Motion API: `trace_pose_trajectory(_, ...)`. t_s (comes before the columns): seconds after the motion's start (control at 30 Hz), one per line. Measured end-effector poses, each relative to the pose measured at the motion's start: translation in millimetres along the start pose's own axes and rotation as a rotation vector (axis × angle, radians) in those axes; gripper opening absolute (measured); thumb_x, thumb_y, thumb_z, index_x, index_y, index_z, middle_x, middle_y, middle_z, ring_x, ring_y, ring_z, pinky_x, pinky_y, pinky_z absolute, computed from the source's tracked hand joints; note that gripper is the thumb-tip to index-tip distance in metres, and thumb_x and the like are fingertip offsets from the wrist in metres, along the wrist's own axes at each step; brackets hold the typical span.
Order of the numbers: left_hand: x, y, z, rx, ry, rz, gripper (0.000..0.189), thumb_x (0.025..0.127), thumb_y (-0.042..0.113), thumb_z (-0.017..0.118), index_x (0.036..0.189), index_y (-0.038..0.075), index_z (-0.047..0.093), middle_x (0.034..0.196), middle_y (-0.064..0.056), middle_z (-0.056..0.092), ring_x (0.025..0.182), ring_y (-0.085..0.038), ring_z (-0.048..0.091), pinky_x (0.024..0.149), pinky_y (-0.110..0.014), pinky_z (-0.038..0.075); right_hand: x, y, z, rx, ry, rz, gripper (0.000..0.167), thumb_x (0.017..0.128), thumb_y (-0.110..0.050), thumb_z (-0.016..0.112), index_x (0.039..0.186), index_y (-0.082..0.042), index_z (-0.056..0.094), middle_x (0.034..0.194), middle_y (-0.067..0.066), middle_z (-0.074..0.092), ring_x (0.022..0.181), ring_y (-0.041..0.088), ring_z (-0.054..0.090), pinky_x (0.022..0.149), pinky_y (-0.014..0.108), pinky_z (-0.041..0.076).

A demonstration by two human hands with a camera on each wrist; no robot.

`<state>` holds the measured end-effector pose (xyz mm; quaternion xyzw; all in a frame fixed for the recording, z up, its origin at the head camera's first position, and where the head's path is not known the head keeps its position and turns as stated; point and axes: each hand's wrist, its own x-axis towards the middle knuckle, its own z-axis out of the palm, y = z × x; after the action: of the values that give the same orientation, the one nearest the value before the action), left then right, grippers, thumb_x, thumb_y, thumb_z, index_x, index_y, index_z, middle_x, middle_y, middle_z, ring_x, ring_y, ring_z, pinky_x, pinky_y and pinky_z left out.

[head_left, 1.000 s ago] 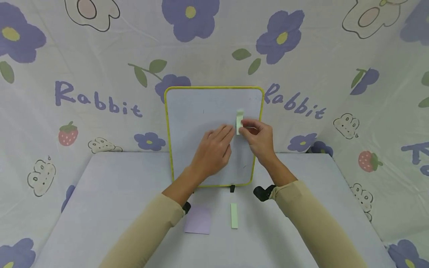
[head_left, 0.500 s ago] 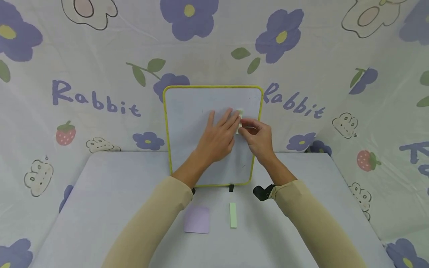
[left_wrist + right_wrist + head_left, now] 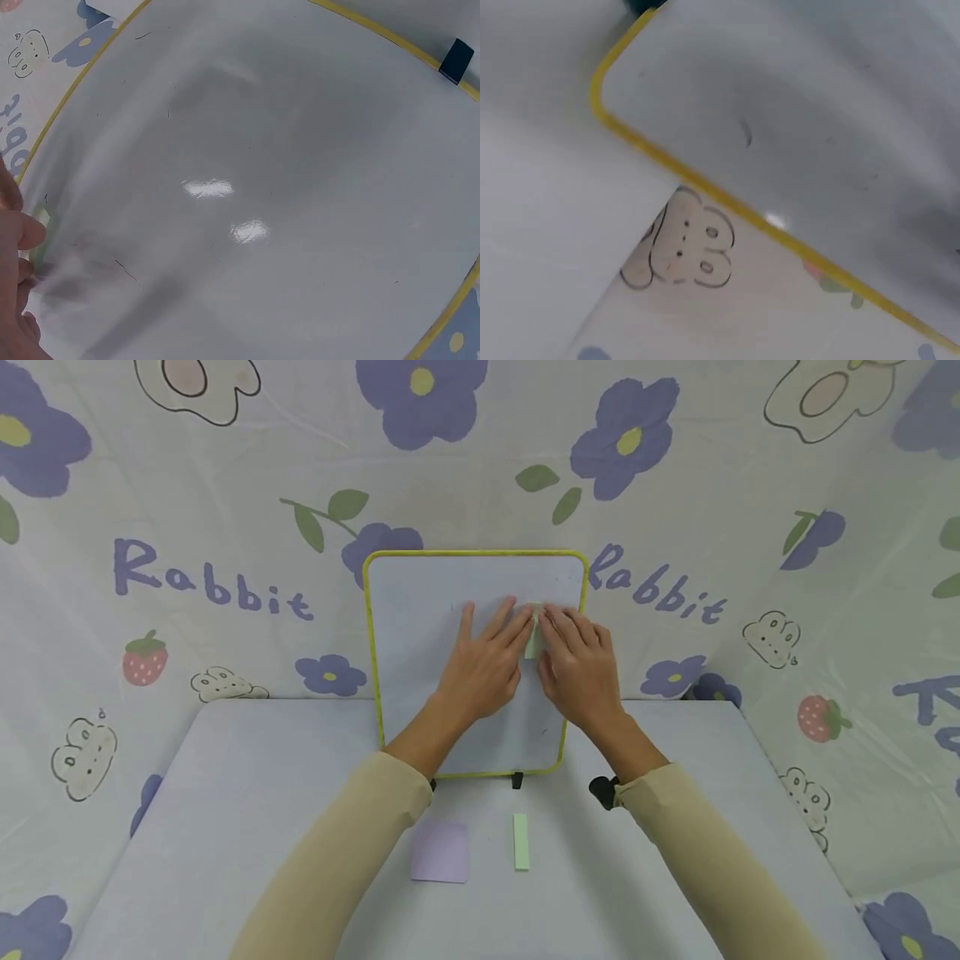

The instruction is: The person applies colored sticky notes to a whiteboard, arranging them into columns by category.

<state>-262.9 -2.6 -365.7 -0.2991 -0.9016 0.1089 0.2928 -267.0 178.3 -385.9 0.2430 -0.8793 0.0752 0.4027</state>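
Observation:
A pale green paper strip (image 3: 531, 645) lies upright against the right part of a yellow-framed whiteboard (image 3: 420, 693). My left hand (image 3: 483, 672) reaches in from the left, fingers straight and spread, fingertips at the strip's upper left edge. From the other side my right hand (image 3: 583, 672) comes close, its extended fingertips at the top of the strip and its thumb lower down. Between them the two hands cover part of the strip. In the left wrist view, the strip (image 3: 46, 229) shows beside fingers (image 3: 30, 232) at the left edge. No hand appears in the right wrist view.
On the white table (image 3: 285, 777) in front of the board lie a purple square paper (image 3: 439, 853) and another green strip (image 3: 521, 842). Black feet (image 3: 517, 781) support the board. Behind it hangs a cloth (image 3: 480, 485) printed with flowers and rabbits.
My left hand has moved up and right onto the strip, its fingers spreading. My right hand has gone from pinching the strip's edge to laying extended fingers along it.

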Motion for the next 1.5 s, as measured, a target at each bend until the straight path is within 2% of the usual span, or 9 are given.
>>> trace_pose_trajectory(0.1, -0.1, 0.9, 1.0, 0.020, -0.011, -0.004, 0.059, 0.099, 0.033, 0.051, 0.154, 0.015, 0.038, 0.160, 0.002, 0.033, 0.148, -0.022, 0.026, 0.111, -0.061, 0.027, -1.0, 4.6, -0.5, -0.111, -0.048, -0.114, 0.055, 0.088, -0.011, 0.067, 0.141, 0.000, 0.055, 0.147, 0.011, 0.052, 0.139, 0.031, 0.041, 0.099, 0.050, 0.039)
trace_pose_trajectory(0.2, 0.2, 2.2, 2.4, 0.026, -0.038, -0.011, 0.061, 0.099, 0.033, 0.050, 0.156, 0.015, 0.035, 0.162, 0.002, 0.029, 0.149, -0.022, 0.024, 0.111, -0.062, 0.026, -0.8, 6.6, -0.4, -0.151, -0.086, -0.138, 0.061, 0.087, -0.014, 0.068, 0.144, -0.001, 0.051, 0.151, 0.009, 0.048, 0.146, 0.029, 0.032, 0.104, 0.051, 0.035)
trace_pose_trajectory(0.43, 2.7, 4.5, 2.9, 0.028, -0.087, -0.026, 0.063, 0.099, 0.033, 0.049, 0.157, 0.015, 0.031, 0.164, 0.001, 0.025, 0.150, -0.021, 0.021, 0.112, -0.062, 0.024, -0.9, 10.7, 0.2, -0.164, -0.115, -0.157, 0.065, 0.086, -0.016, 0.070, 0.146, -0.001, 0.048, 0.154, 0.008, 0.044, 0.148, 0.029, 0.028, 0.106, 0.052, 0.032)
trace_pose_trajectory(0.87, 2.1, 10.4, 2.3, 0.031, -0.105, -0.028, 0.068, 0.097, 0.038, 0.056, 0.155, 0.012, 0.035, 0.163, -0.001, 0.027, 0.150, -0.021, 0.020, 0.112, -0.063, 0.025, -1.6, 9.0, -3.2, -0.159, -0.170, -0.146, 0.068, 0.087, -0.016, 0.070, 0.148, -0.001, 0.046, 0.155, 0.010, 0.041, 0.147, 0.030, 0.028, 0.107, 0.051, 0.032)
trace_pose_trajectory(1.17, -1.4, 13.3, 3.5, 0.057, -0.156, -0.028, 0.067, 0.099, 0.038, 0.051, 0.157, 0.013, 0.030, 0.165, 0.001, 0.021, 0.151, -0.022, 0.017, 0.111, -0.062, 0.027, -6.1, 8.9, -1.2, -0.149, -0.169, -0.153, 0.067, 0.086, -0.016, 0.071, 0.147, -0.001, 0.047, 0.154, 0.010, 0.043, 0.146, 0.031, 0.031, 0.106, 0.051, 0.032)
trace_pose_trajectory(1.5, -1.0, 14.0, 1.8, 0.075, -0.156, -0.030, 0.067, 0.098, 0.039, 0.051, 0.157, 0.013, 0.031, 0.165, 0.001, 0.021, 0.151, -0.022, 0.018, 0.110, -0.062, 0.028, -7.1, 9.1, -0.8, -0.170, -0.174, -0.157, 0.069, 0.085, -0.017, 0.071, 0.148, -0.002, 0.046, 0.155, 0.010, 0.042, 0.146, 0.030, 0.030, 0.106, 0.050, 0.032)
